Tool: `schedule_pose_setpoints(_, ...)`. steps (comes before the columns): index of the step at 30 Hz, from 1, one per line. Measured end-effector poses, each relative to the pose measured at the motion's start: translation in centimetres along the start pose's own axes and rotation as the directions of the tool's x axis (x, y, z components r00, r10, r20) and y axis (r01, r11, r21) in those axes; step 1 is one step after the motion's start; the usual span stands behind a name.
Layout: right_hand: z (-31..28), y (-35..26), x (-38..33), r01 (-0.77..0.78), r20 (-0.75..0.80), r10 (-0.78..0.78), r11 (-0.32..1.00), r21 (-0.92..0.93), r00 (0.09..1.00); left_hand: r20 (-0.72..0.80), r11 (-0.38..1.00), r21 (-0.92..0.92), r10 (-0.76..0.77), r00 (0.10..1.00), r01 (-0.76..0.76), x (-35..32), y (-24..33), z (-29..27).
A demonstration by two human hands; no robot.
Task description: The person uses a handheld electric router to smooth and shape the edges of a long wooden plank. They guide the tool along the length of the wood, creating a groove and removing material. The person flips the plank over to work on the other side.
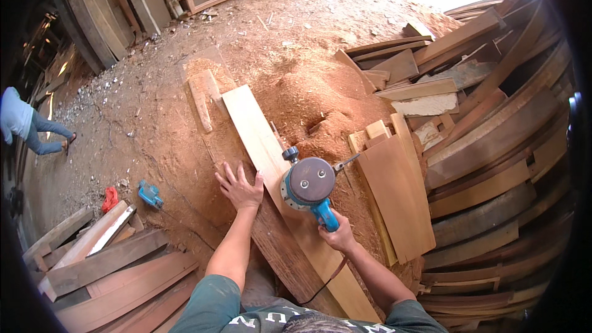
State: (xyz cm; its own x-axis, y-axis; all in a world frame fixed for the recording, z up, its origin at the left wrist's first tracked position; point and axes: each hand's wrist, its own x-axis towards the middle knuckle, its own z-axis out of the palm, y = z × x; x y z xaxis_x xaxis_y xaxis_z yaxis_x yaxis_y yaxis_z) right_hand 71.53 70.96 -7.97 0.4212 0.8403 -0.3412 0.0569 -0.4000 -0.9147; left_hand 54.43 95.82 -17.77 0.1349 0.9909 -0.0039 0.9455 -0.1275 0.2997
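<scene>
A long pale wooden board runs from the far left of centre down toward my body. On it stands a blue router with a round dark top, a black knob and a side rod. My right hand is closed around its blue handle, and a cord trails from there toward me. My left hand has its fingers spread, its thumb against the board's left edge. A dark brown plank lies alongside the pale board, below my left hand. The router hides its own bit.
Heaped sawdust lies beyond the router. Short pale boards rest to the right, before a large timber pile. At left are a blue power tool, a red item and stacked planks. Another person walks at far left.
</scene>
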Motion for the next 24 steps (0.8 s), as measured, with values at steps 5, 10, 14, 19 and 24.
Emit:
schedule_pose_setpoints(5, 1.5, -1.9, 4.4, 0.016, -0.019, -0.015, 0.998, 0.069, 1.0, 0.05, 1.0, 0.0, -0.006, 0.999, 0.006, 0.0, -0.2, 0.2)
schedule_pose_setpoints(10, 2.4, -3.6, 8.2, 0.086, -0.038, -0.084, 0.995, 0.048, 0.996, 0.065, 0.999, -0.032, 0.003, 0.998, -0.001, 0.1, 0.0, -0.2)
schedule_pose_setpoints(14, 3.2, -3.9, 10.9, 0.07, -0.021, -0.069, 0.995, 0.076, 0.997, 0.037, 0.999, -0.009, 0.037, 0.999, -0.036, 0.0, 0.0, -0.4)
schedule_pose_setpoints(19, 4.0, -4.4, 14.2, 0.07, -0.015, -0.069, 0.994, 0.087, 0.997, 0.076, 0.999, -0.04, 0.023, 0.997, -0.02, 0.1, 0.0, -0.6)
schedule_pose_setpoints(24, 4.7, -6.0, 16.6, 0.11, -0.023, -0.109, 0.993, 0.049, 0.994, 0.084, 0.999, -0.048, 0.008, 0.996, -0.004, 0.2, 0.2, -0.7)
